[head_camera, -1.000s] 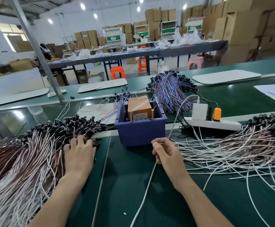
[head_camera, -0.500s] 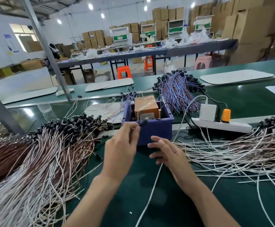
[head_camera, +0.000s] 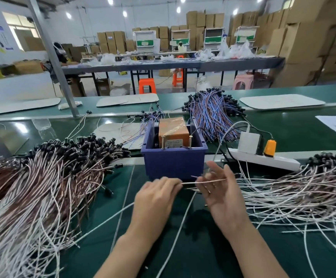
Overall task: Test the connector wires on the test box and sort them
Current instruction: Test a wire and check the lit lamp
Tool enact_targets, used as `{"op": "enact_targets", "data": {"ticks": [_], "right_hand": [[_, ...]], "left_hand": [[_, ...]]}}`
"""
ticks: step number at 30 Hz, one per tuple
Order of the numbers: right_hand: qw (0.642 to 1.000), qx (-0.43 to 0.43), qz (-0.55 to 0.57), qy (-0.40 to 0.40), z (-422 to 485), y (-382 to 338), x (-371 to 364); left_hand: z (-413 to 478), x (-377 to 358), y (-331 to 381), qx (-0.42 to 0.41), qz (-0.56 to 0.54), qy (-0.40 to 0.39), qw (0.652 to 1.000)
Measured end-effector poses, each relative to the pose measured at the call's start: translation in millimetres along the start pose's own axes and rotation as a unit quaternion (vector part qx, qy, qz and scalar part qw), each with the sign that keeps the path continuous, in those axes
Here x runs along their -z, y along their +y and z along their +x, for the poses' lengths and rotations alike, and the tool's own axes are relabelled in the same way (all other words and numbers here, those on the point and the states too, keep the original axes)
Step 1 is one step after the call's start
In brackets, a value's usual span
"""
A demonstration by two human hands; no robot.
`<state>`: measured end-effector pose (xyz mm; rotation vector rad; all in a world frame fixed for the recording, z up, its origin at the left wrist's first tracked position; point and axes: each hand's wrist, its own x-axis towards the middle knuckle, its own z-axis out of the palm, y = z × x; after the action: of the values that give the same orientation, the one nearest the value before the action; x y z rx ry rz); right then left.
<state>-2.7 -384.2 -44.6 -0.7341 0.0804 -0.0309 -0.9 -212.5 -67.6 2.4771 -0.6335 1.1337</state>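
The test box, orange and wrapped in tape, sits in a blue bin at the centre of the green belt. In front of the bin my left hand pinches one thin connector wire by its end. The wire runs right across the spread fingers of my right hand, which is palm up and touches it without gripping. A large pile of white and brown wires with black connectors lies to the left. A second pile lies to the right.
A bundle of blue and red wires lies behind the bin. A white power strip with a white adapter and an orange plug sits to the bin's right. A long white cable crosses the belt between my arms. A steel post stands at the left.
My left hand has come down from the bin's rim with a wire and now holds it low in front of the bin. My right hand has turned palm up under the wire.
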Motion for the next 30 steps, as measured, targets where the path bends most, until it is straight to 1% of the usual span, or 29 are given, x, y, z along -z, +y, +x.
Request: {"op": "enact_targets", "data": {"ticks": [2,4,6,8,9,11,13,15,16,17,20,21,22,23,25,28,29,30], "right_hand": [[0.999,-0.007,0.035,-0.002,-0.5,-6.6,3.7],[0.999,-0.014,0.017,-0.028,-4.6,-10.7,5.5],[0.994,-0.028,-0.069,-0.081,-10.8,-9.9,3.6],[0.977,-0.043,-0.162,-0.132,-15.5,-2.3,-1.9],[0.969,-0.046,-0.196,-0.145,-16.8,3.1,-4.7],[0.958,-0.04,-0.243,-0.144,-17.1,12.7,-8.9],[0.956,-0.036,-0.261,-0.13,-16.5,17.6,-9.6],[0.952,-0.035,-0.274,-0.131,-16.0,19.3,-8.3],[0.947,-0.031,-0.287,-0.14,-16.1,20.2,-7.4],[0.941,-0.025,-0.302,-0.151,-16.5,21.5,-6.7],[0.925,-0.007,-0.341,-0.169,-16.2,25.1,-4.6],[0.921,0.001,-0.35,-0.173,-15.7,25.7,-3.7],[0.918,0.01,-0.355,-0.178,-14.9,26.1,-3.3],[0.915,0.02,-0.36,-0.184,-14.2,26.3,-3.0],[0.902,0.043,-0.385,-0.188,-12.6,26.9,-3.3],[0.883,0.072,-0.43,-0.172,-10.2,27.9,-2.4],[0.88,0.077,-0.437,-0.169,-9.7,28.4,-1.6],[0.877,0.083,-0.442,-0.169,-9.1,28.9,-0.9]], "left_hand": [[-0.5,0.8,-10.2,0.015,0.051,0.016,0.998],[-0.5,2.3,-14.4,0.045,0.08,0.036,0.995],[1.0,3.7,-13.1,0.064,0.095,0.057,0.992],[3.0,5.5,-9.1,0.055,0.093,0.058,0.992],[3.3,6.4,-7.0,0.045,0.085,0.052,0.994],[1.7,8.0,-2.5,0.034,0.045,0.042,0.998],[-0.2,9.6,4.8,0.057,-0.054,0.035,0.996],[0.0,10.9,14.8,0.108,-0.175,0.017,0.978],[0.5,11.0,20.1,0.123,-0.215,0.011,0.969],[0.9,11.3,25.1,0.128,-0.233,0.008,0.964],[0.2,12.0,31.7,0.114,-0.23,0.017,0.966],[0.1,12.2,31.5,0.121,-0.24,0.022,0.963],[0.0,12.4,31.2,0.14,-0.264,0.026,0.954],[0.4,13.0,30.7,0.171,-0.302,0.027,0.938],[4.0,15.0,29.6,0.234,-0.394,0.019,0.889],[11.8,20.9,27.2,0.271,-0.523,0.025,0.808],[13.1,21.8,23.7,0.274,-0.542,0.036,0.794],[14.7,22.4,19.3,0.277,-0.545,0.046,0.79]]}}
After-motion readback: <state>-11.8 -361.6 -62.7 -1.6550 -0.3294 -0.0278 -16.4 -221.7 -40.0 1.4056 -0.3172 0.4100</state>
